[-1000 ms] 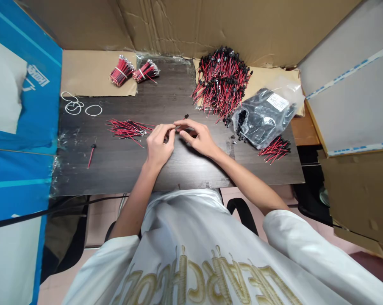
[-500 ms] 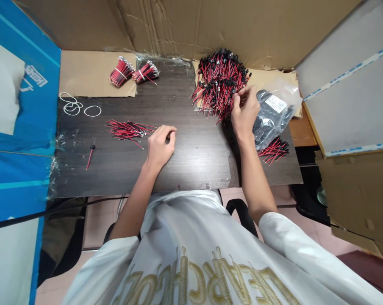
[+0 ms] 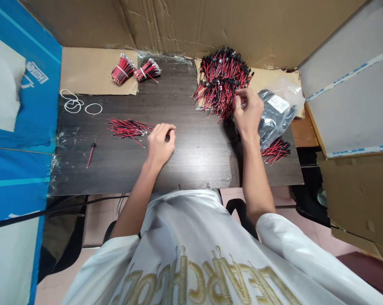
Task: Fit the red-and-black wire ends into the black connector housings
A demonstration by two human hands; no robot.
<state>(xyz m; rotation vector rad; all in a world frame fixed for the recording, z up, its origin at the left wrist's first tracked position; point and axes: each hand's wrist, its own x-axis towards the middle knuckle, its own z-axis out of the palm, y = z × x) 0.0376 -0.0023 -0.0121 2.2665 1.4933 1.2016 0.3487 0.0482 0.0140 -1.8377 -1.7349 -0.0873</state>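
My left hand [image 3: 160, 144] rests on the dark table with its fingers curled and thumb near the index finger; any small thing in the fingertips is too small to make out. Just left of it lies a loose bunch of red and black wires [image 3: 128, 128] with bare silvery ends. My right hand [image 3: 250, 113] is at the right edge of a big heap of red-black wire leads with black connectors [image 3: 223, 82]. Its thumb and index finger are brought together beside the heap, and what they pinch, if anything, is hidden.
Two banded wire bundles [image 3: 123, 69] lie at the back left, several white rubber bands [image 3: 93, 109] nearer. A single wire lead [image 3: 90, 155] is front left. Right of my right hand are a clear plastic bag of black parts [image 3: 270, 120] and a smaller lead pile [image 3: 276, 151].
My right hand has shifted slightly toward me and to the right, beside the heap. My left hand keeps practically the same place and pose. The camera view has moved a little.
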